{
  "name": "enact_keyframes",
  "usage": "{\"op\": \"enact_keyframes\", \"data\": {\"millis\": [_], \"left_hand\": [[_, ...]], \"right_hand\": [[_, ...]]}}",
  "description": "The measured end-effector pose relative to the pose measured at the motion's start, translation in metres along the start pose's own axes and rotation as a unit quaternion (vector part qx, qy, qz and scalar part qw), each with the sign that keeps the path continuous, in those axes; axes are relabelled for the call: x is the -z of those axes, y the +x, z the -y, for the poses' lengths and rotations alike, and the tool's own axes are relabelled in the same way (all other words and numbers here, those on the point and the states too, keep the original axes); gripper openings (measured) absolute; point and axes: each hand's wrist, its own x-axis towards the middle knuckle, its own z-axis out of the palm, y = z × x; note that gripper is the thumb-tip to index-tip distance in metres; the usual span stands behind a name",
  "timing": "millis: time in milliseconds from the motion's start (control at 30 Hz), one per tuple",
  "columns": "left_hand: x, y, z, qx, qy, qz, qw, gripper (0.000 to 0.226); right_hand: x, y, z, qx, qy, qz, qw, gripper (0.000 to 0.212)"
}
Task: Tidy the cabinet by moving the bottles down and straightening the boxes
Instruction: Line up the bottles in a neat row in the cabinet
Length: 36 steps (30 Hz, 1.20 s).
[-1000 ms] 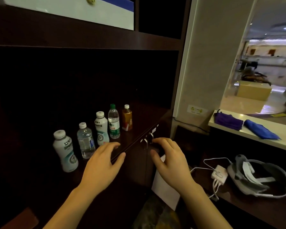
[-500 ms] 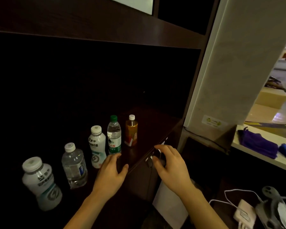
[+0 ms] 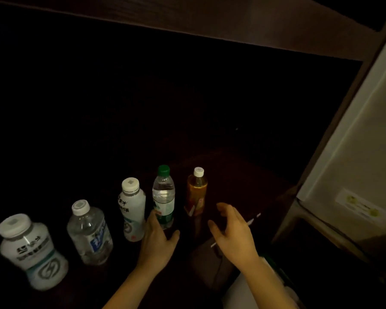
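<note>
Several bottles stand upright in a row on a dark shelf [image 3: 243, 179]. From the left: a fat white bottle [image 3: 31, 253], a clear bottle with a blue label [image 3: 89, 235], a slim white bottle [image 3: 132, 208], a green-capped water bottle [image 3: 163, 195] and an amber drink bottle [image 3: 196, 192]. My left hand [image 3: 158, 241] hovers open just in front of the green-capped bottle, fingertips at its base. My right hand [image 3: 234, 233] is open to the right of the amber bottle, near the shelf's front edge. No boxes are in view.
The back of the cabinet is dark and nothing shows there. A wooden shelf board [image 3: 210, 21] runs overhead. A pale wall panel [image 3: 354, 166] with a small sticker stands at the right. A lower cabinet door [image 3: 210, 264] sits under my right hand.
The view has moved closer and leftward into the cabinet. Both hands have risen from the shelf's front edge toward the green-capped and amber bottles. The desk items at the right have left the view.
</note>
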Motion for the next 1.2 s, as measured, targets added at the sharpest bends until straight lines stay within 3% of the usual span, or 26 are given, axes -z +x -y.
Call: {"op": "enact_keyframes", "data": {"millis": [100,267,433,633,800,1200], "left_hand": [[-0.014,0.013,0.001,0.030,-0.012,-0.048,0.998,0.087],[-0.027,0.031,0.008,0.012,-0.075,-0.120,0.990,0.074],[-0.034,0.042,0.019,0.033,-0.096,-0.130,0.986,0.071],[-0.044,0.047,0.029,0.082,-0.107,-0.156,0.979,0.064],[-0.052,0.046,0.025,0.098,-0.097,-0.197,0.971,0.062],[-0.077,0.053,0.003,0.140,0.016,-0.294,0.945,0.073]], "right_hand": [[-0.013,0.028,-0.025,-0.012,0.075,0.047,0.996,0.068],[-0.038,0.062,-0.052,-0.033,0.142,0.110,0.983,0.088],[-0.056,0.084,-0.056,-0.033,0.185,0.154,0.970,0.097],[-0.070,0.096,-0.050,-0.030,0.233,0.169,0.957,0.085],[-0.074,0.097,-0.050,-0.018,0.224,0.128,0.966,0.075],[-0.070,0.094,-0.048,-0.009,0.199,0.112,0.974,0.072]]}}
